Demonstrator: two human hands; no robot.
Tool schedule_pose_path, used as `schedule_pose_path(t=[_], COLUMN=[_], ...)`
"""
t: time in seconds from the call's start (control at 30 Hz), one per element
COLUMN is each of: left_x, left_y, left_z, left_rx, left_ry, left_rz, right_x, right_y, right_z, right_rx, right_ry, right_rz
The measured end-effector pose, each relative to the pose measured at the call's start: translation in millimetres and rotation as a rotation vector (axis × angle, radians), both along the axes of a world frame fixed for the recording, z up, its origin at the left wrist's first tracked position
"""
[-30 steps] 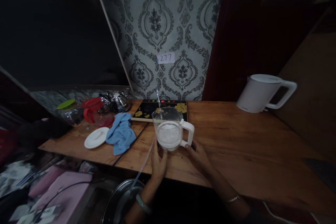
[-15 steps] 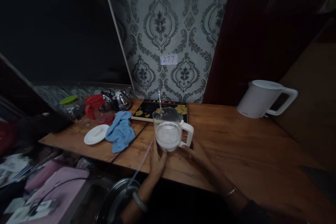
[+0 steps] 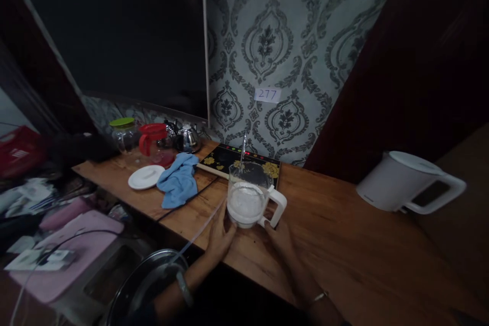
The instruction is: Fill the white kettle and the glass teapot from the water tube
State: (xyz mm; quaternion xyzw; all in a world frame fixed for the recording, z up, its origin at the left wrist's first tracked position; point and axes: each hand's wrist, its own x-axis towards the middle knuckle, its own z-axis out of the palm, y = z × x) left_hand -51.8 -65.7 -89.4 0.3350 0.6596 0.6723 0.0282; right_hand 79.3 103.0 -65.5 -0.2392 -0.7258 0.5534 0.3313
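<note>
A clear glass pitcher [image 3: 247,209] with a white handle [image 3: 278,208] is near the middle of the wooden counter. Clear, bubbly-looking liquid fills its lower part. My left hand [image 3: 219,237] curls around the pitcher's lower left side, thumb near the base. With its fingers at the lower end of the handle, my right hand [image 3: 278,239] grips from the right; some of those fingers are hidden. A thin shiny spout or stream [image 3: 243,148] rises behind the pitcher's rim; which one it is, I cannot tell.
Behind the pitcher lies a black induction cooktop [image 3: 217,158] with yellow flowers. Leftward are a blue cloth [image 3: 179,181], a white lid [image 3: 146,177], a red-lidded jug [image 3: 155,145] and a metal kettle [image 3: 189,138]. A white electric kettle [image 3: 401,183] stands right. Below is a metal pot [image 3: 147,285].
The view has tilted and swung, so the kettle at right appears lower and more slanted. Both hands stay on the pitcher, which shows little movement against the counter.
</note>
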Motion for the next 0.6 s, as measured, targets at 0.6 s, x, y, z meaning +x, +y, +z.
schedule_pose_path(t=[0.6], left_x=[-0.4], left_y=[0.3], left_z=[-0.6], left_rx=[-0.105], left_ry=[0.161], left_rz=[-0.017], right_x=[3.3], right_y=[-6.4], right_z=[12.6], right_rx=[0.019], right_ry=[0.060], right_rz=[-0.023])
